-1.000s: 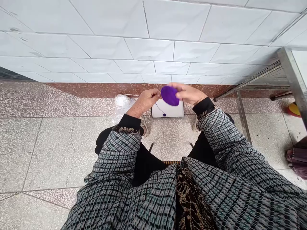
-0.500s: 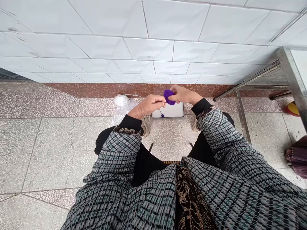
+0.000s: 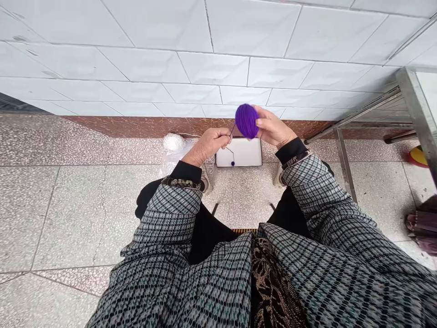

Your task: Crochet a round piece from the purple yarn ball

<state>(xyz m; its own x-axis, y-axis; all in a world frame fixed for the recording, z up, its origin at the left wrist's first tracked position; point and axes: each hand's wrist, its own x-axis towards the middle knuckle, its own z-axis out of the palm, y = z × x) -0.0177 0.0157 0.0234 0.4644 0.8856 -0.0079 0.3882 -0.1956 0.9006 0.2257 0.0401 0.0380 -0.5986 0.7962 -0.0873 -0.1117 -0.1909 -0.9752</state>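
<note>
A purple ball of yarn [image 3: 246, 121] is gripped from its right side by my right hand [image 3: 273, 126], fingers curled round its edge. My left hand [image 3: 213, 143] is closed in a pinch on the purple yarn strand [image 3: 233, 129], just left of and below the ball. From under the left hand the strand runs down to a small dark purple ball [image 3: 232, 163], which rests in the shallow white tray [image 3: 247, 152] on the floor.
Left of the tray lie a white yarn ball [image 3: 173, 142], a clear plastic bag [image 3: 170, 161] and loose white yarn [image 3: 210, 165]. A tiled wall [image 3: 198, 68] stands ahead. At the right is a metal-framed table [image 3: 346, 166], with a red and yellow object [image 3: 419, 156] beyond.
The purple ball dipped toward my left hand, then rose and turned in my right hand. My left hand keeps its pinch on the strand. The small ball shifted slightly in the tray.
</note>
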